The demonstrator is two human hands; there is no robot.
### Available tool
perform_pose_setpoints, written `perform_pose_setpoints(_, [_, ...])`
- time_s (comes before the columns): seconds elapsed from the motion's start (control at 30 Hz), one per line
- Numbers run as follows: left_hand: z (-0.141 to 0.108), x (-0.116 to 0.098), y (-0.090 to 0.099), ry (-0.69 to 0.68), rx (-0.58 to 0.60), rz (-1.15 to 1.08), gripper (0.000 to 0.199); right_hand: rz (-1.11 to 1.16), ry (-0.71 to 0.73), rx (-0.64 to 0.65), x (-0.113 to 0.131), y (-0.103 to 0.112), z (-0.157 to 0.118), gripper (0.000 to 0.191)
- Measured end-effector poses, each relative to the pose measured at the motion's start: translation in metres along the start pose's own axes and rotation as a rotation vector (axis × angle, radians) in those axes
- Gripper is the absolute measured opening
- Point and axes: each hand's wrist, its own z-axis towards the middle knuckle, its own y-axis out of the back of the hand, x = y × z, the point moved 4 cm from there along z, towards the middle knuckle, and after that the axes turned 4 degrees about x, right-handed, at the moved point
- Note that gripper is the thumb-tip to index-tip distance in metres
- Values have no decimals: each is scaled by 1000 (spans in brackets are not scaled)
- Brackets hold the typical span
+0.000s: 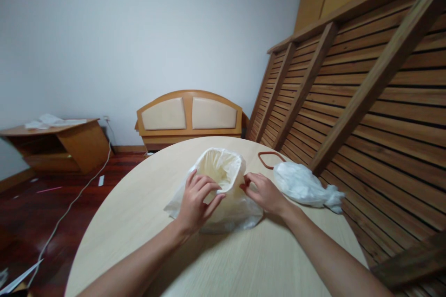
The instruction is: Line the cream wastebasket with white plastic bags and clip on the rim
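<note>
A whitish, translucent plastic bag (223, 213) stands on the round table with its mouth facing up. Its rim is rounded and its inside looks pale yellow; whether a container is within, I cannot tell. My left hand (199, 197) is at the near left of the mouth, fingers curled over the rim and thumb on the outer side, the edge between them. At the right side, my right hand (263, 190) pinches the bag's plastic just below the rim. Right of that hand lies a second white plastic bag (301, 183), full and twisted at one end.
A brown four-cornered ring (272, 167) lies on the round pale wood table (128, 222), near the filled bag. Wooden slatted panels (348, 102) lean along the right. Behind stand a padded headboard (190, 113) and a low desk (80, 148); a cable (75, 199) crosses the floor.
</note>
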Motion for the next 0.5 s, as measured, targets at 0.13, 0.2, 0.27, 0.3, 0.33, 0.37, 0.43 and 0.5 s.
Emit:
perform_pose_setpoints(0.13, [2, 15, 1, 121, -34, -54, 15, 116, -26, 0, -5, 1, -3, 23])
perform_pose_setpoints(0.2, [3, 26, 3, 200, -65, -89, 18, 137, -14, 44, -6, -3, -4, 38])
perform_pose_setpoints(0.27, [4, 38, 4, 266, -105, -127, 22, 110, -12, 87, -7, -9, -5, 47])
perform_pose_setpoints(0.3, [4, 43, 5, 290, -123, -148, 24, 83, -17, 106, -9, -12, -5, 47])
perform_pose_setpoints(0.33, [4, 48, 6, 309, -139, -167, 26, 54, -23, 121, -10, -15, -6, 44])
perform_pose_setpoints(0.37, [5, 52, 7, 324, -151, -184, 27, 25, -28, 135, -11, -17, -5, 38])
perform_pose_setpoints(0.43, [5, 58, 8, 352, -170, -210, 29, -12, -46, 146, -14, -20, -5, 27])
perform_pose_setpoints(0.5, [5, 62, 9, 376, -183, -232, 30, 4, -123, 127, -19, -22, -5, 18])
